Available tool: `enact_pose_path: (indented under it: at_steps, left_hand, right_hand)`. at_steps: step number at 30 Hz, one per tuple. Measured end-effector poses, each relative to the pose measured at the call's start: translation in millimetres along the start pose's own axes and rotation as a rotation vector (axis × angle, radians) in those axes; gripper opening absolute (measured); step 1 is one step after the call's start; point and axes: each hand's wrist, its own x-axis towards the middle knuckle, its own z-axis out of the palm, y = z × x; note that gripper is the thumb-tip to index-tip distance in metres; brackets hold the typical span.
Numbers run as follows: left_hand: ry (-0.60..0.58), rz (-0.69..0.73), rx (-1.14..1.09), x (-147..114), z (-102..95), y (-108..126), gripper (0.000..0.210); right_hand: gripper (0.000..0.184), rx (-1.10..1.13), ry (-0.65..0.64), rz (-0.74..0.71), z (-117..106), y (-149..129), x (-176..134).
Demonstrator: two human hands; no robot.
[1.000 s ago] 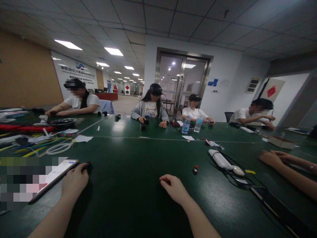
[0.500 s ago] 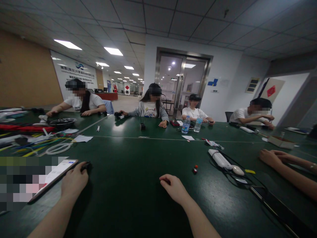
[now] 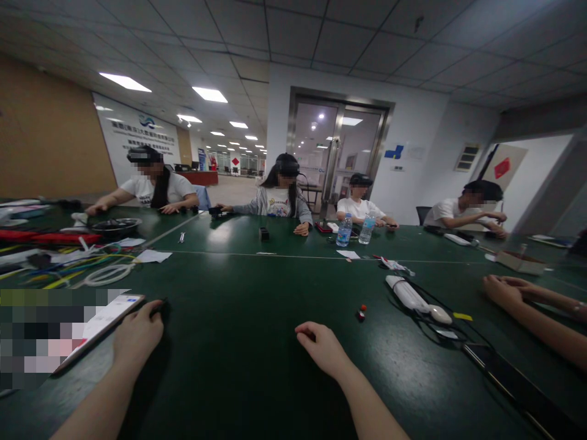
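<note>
At the lower left, my left hand [image 3: 140,333] rests on the dark green table [image 3: 238,366] beside a tablet-like screen [image 3: 107,324], part of which is pixelated. Its fingers close on a small black object [image 3: 164,302], mostly hidden by the fingertips, so its kind is unclear. My right hand [image 3: 323,348] lies on its side on the tabletop, fingers loosely curled together, with nothing visible in them. Nearest to it on the right is a small red and dark item [image 3: 361,315] with an orange ball [image 3: 364,307] behind it.
A white power strip [image 3: 406,295] with black cables lies at the right, near another person's hands [image 3: 509,290]. Two water bottles [image 3: 343,231] stand farther back. Tangled cables [image 3: 107,275] cover the left side. Several people sit across the table, one with a black device [image 3: 219,212].
The small black object in my left hand has turned and shows less than before. My right hand stays still. Across the table, a person's black device has shifted slightly left.
</note>
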Motion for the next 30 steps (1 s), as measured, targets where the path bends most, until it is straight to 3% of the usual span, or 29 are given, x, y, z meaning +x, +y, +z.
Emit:
enact_pose_path:
  at_steps: [30]
  left_hand:
    - [-0.005, 0.004, -0.026, -5.4, -5.3, 5.1, 0.043]
  right_hand:
    - [0.026, -0.012, -0.014, 0.022, -0.4, -2.3, -0.7]
